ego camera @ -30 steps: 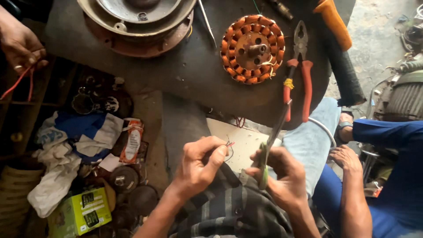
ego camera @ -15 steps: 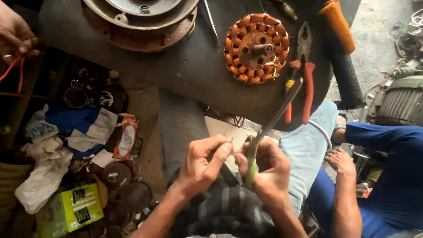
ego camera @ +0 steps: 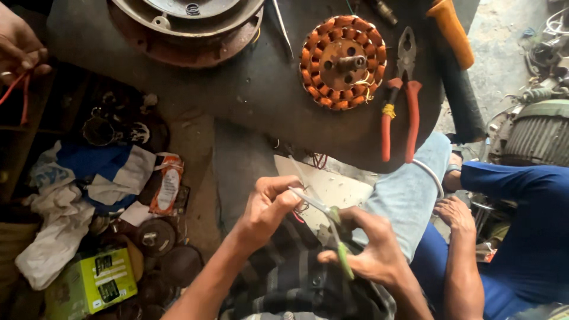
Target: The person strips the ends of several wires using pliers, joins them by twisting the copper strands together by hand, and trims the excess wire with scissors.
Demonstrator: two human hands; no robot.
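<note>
My left hand (ego camera: 265,208) pinches thin red and white wires just above my lap. My right hand (ego camera: 368,249) grips a green-handled tool (ego camera: 332,225) whose metal tip points left at those wires, touching my left fingertips. Both hands hover over my striped shirt (ego camera: 296,278) and a white sheet (ego camera: 332,186). On the dark round table (ego camera: 249,89) ahead lies an orange-wound motor stator (ego camera: 342,61) with red-handled pliers (ego camera: 400,101) beside it.
A rusty round motor housing (ego camera: 186,26) sits at the table's far edge, an orange-handled tool (ego camera: 451,32) to the right. Another person in blue (ego camera: 521,219) sits on my right. A second person's hand (ego camera: 21,47) holds red wire at upper left. Rags, boxes and parts litter the floor at left.
The green-handled tool has swung from pointing up toward the pliers to lying low, its tip now at my left fingertips. Both hands have lowered slightly in view.
</note>
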